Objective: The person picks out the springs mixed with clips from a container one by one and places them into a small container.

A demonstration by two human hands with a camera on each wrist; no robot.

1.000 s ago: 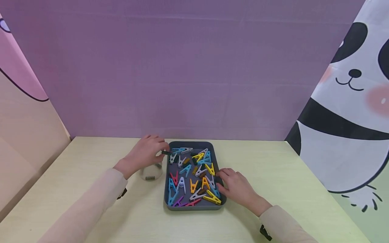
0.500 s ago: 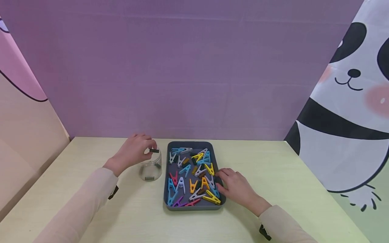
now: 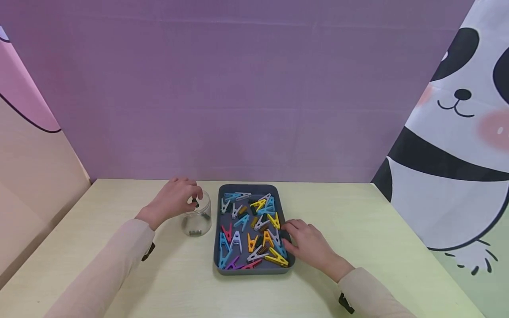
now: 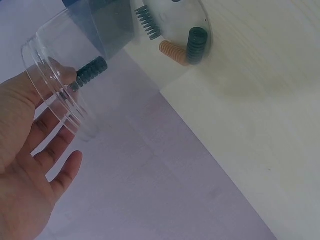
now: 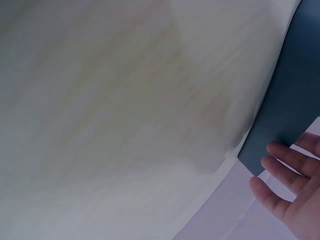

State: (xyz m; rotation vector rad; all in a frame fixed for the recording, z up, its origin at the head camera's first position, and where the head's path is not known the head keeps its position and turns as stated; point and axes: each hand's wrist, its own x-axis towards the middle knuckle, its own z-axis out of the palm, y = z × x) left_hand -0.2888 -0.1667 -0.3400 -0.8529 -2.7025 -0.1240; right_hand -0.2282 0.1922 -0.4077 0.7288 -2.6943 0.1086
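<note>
My left hand point(image 3: 173, 197) is over the mouth of a clear jar point(image 3: 203, 226) on the table. Between thumb and finger it pinches a dark green coil spring point(image 4: 91, 72), seen in the left wrist view just inside the jar's rim. At the jar's bottom lie an orange spring point(image 4: 173, 52) and dark green springs point(image 4: 197, 46). My right hand point(image 3: 312, 245) rests at the right rim of a dark grey tray point(image 3: 254, 272), its fingers loosely extended. In the right wrist view those fingers lie near the tray's outer wall point(image 5: 290, 85).
Inside the tray are several coloured plastic clips point(image 3: 236, 241) mixed with dark and brownish springs point(image 3: 253, 222). The pale wooden table point(image 3: 183, 282) ends at a purple backdrop point(image 3: 238, 97). A panda-print panel point(image 3: 457, 194) stands on the right.
My left hand has moved left from the tray's upper-left edge to the jar, carrying the spring, then lowered it into the jar's mouth. The right hand has stayed at the tray.
</note>
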